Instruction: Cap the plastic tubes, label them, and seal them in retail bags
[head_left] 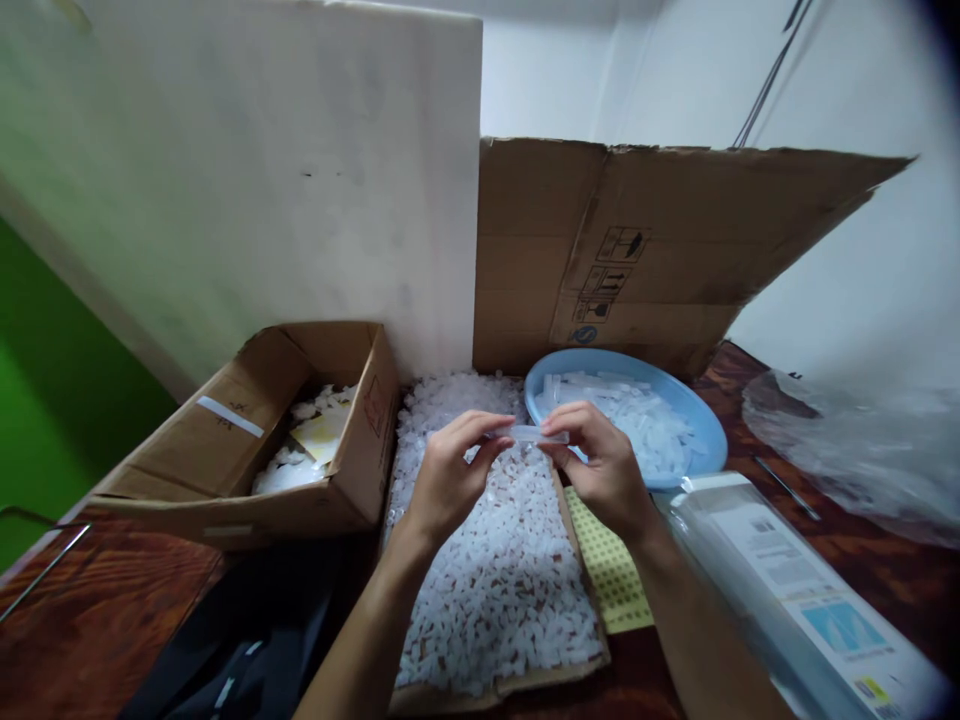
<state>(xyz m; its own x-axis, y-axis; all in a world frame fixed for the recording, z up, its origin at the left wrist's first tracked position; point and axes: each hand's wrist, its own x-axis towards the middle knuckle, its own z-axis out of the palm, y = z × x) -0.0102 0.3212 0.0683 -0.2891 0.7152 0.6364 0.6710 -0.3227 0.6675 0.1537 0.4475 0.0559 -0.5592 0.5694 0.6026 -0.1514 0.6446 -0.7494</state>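
Between my two hands is a small, clear plastic tube [527,434], lying level. My left hand [463,462] pinches its left end between thumb and fingers. At the other end, my right hand [592,455] grips it the same way. Below both hands spreads a shallow cardboard tray [551,682] covered with many small translucent white plastic pieces [499,590]. Just behind my right hand stands a light blue basin [709,425] with many clear flat tube-like pieces [652,425] in it.
An open cardboard box [225,440] with white scraps stands left. Behind is an upright cardboard sheet [660,250]. On the right lie a printed plastic package [810,590], a thin metal tool [786,487] and clear plastic film [862,450]. Dark cloth [255,620] lies front left.
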